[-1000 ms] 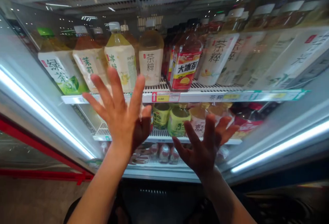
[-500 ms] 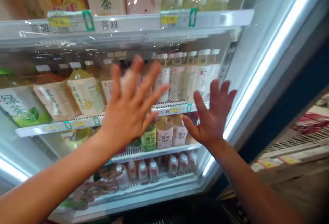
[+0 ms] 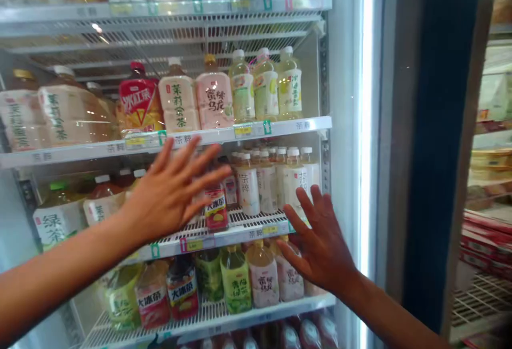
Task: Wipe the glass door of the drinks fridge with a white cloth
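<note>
My left hand (image 3: 172, 189) is held up with its fingers spread, in front of the middle shelves of a drinks cooler, and nothing is in it. Behind its fingertips stands a dark red tea bottle (image 3: 216, 211). My right hand (image 3: 316, 237) is also raised with fingers apart and holds nothing. It is nearest to the white-labelled bottles (image 3: 294, 175) at the right end of that shelf, partly covering them. Whether either hand touches the cooler's glass, I cannot tell.
Above stand a red tea bottle (image 3: 140, 98), a pink-labelled bottle (image 3: 215, 98) and several others. Green bottles (image 3: 235, 285) line the lower shelf. A bright light strip (image 3: 366, 125) and dark frame (image 3: 440, 141) border the cooler's right side; another shelf (image 3: 484, 290) lies beyond.
The view has tilted up and levelled, showing more upper shelves. My left hand sits lower and further left in view, my right hand lower. Both have stayed open and empty.
</note>
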The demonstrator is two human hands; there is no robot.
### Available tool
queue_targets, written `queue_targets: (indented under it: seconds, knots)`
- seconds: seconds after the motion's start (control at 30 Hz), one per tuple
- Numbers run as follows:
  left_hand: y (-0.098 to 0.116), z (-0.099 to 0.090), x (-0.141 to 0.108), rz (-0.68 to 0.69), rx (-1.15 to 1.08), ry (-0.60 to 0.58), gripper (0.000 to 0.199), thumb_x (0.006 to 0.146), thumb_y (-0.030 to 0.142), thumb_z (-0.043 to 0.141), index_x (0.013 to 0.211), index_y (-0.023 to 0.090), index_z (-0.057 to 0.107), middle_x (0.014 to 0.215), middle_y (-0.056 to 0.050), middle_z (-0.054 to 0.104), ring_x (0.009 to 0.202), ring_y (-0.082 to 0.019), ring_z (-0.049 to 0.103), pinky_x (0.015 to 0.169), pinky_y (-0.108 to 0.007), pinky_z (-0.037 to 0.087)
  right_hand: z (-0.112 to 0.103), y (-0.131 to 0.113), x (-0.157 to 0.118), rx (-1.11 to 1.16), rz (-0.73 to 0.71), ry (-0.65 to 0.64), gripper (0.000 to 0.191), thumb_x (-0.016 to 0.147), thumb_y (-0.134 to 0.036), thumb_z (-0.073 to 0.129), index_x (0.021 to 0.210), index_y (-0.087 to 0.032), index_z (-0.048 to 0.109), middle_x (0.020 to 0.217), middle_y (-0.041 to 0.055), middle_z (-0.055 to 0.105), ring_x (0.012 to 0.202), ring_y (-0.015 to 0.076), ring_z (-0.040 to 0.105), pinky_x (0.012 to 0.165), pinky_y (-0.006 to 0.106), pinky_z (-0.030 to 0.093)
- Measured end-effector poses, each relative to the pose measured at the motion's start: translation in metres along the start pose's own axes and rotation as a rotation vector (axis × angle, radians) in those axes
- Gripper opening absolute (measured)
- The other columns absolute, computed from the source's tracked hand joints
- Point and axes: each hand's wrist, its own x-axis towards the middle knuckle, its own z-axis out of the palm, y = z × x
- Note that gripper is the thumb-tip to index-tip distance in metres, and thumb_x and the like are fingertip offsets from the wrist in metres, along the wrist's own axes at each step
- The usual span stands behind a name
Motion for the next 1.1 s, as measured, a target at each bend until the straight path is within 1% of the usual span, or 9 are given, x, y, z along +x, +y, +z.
queue_targets:
  seconds: [0.1,0.23,0.4,0.53,0.57,0.7,0.9,1.0,1.1]
  knots:
    - [-0.018,-0.011,-0.002,-0.189,0.062,0.073,0.071,0.102,0.050,0.045,0.166,0.036,0.018,0.177,0.002,-0.003,0.163,-0.027,-0.010,0.134,-0.058,-0.004,-0.008,0.005,0.046,0.016,-0.090,0.059,0.086,0.098,-0.037,0.061,0.169,-0.032,0.012,0.177,0.0000,0.004,0.163,0.0344,0.007,0.130,0.067,0.017]
    - [-0.041,-0.022,-0.017,0.081,0.014,-0.110,0.066,0.100,0.051,0.050,0.163,0.041,0.029,0.174,0.007,0.024,0.164,-0.020,0.005,0.136,-0.049,0.003,-0.006,0.008,0.119,0.040,-0.239,0.043,0.084,0.099,-0.042,0.059,0.168,-0.037,0.010,0.177,-0.0032,0.004,0.163,0.0331,0.006,0.130,0.067,0.015]
    - [-0.077,-0.036,-0.037,-0.495,0.169,0.133,0.073,0.103,0.040,0.045,0.166,0.041,0.008,0.178,0.002,0.002,0.163,-0.029,-0.008,0.130,-0.070,0.001,0.012,-0.001,0.194,0.068,-0.333,-0.034,0.077,0.098,-0.056,0.056,0.165,-0.042,0.022,0.176,-0.0046,0.011,0.163,0.0353,0.007,0.129,0.070,0.008]
    - [-0.076,-0.044,-0.073,-0.115,0.082,-0.120,0.071,0.102,0.043,0.048,0.165,0.043,0.016,0.177,0.007,0.008,0.164,-0.024,-0.001,0.135,-0.056,0.009,0.029,-0.023,0.234,0.085,-0.444,-0.025,0.073,0.099,-0.060,0.053,0.164,-0.035,0.031,0.176,0.0009,0.015,0.163,0.0362,0.009,0.128,0.069,0.006]
    - [-0.082,-0.047,-0.084,-0.124,0.083,-0.146,0.070,0.102,0.043,0.048,0.164,0.044,0.018,0.176,0.007,0.011,0.165,-0.024,0.000,0.135,-0.055,0.008,0.033,-0.028,0.241,0.074,-0.477,-0.017,0.072,0.100,-0.060,0.052,0.164,-0.034,0.031,0.176,0.0032,0.016,0.163,0.0370,0.011,0.128,0.069,0.007]
    - [-0.122,-0.061,-0.125,-0.692,0.190,0.120,0.070,0.104,0.041,0.040,0.167,0.035,0.009,0.178,-0.006,-0.001,0.163,-0.032,-0.009,0.129,-0.072,0.000,0.049,-0.041,0.257,0.026,-0.537,0.045,0.072,0.101,-0.065,0.045,0.162,-0.028,0.034,0.174,0.0105,0.024,0.160,0.0419,0.018,0.124,0.073,0.011]
    - [-0.136,-0.062,-0.174,-0.586,0.108,0.022,0.069,0.103,0.051,0.041,0.164,0.050,0.008,0.177,0.007,0.012,0.164,-0.026,0.011,0.133,-0.061,0.012,0.061,-0.045,0.255,-0.053,-0.525,0.091,0.071,0.102,-0.067,0.037,0.162,-0.029,0.035,0.173,0.0106,0.027,0.162,0.0381,0.012,0.126,0.072,0.010]
    - [-0.155,-0.072,-0.179,-0.740,0.158,0.124,0.071,0.105,0.049,0.033,0.164,0.046,-0.008,0.176,0.004,-0.012,0.162,-0.031,-0.012,0.128,-0.073,-0.002,0.062,-0.046,0.254,-0.059,-0.529,0.112,0.072,0.102,-0.066,0.038,0.164,-0.031,0.029,0.174,0.0088,0.023,0.162,0.0371,0.011,0.127,0.072,0.011]
    - [-0.144,-0.070,-0.180,-0.761,0.164,0.126,0.071,0.106,0.047,0.030,0.164,0.043,-0.011,0.175,0.004,-0.018,0.162,-0.030,-0.017,0.129,-0.072,-0.001,0.060,-0.045,0.254,-0.055,-0.528,0.109,0.072,0.102,-0.066,0.038,0.165,-0.034,0.027,0.175,0.0067,0.022,0.162,0.0365,0.012,0.127,0.072,0.011]
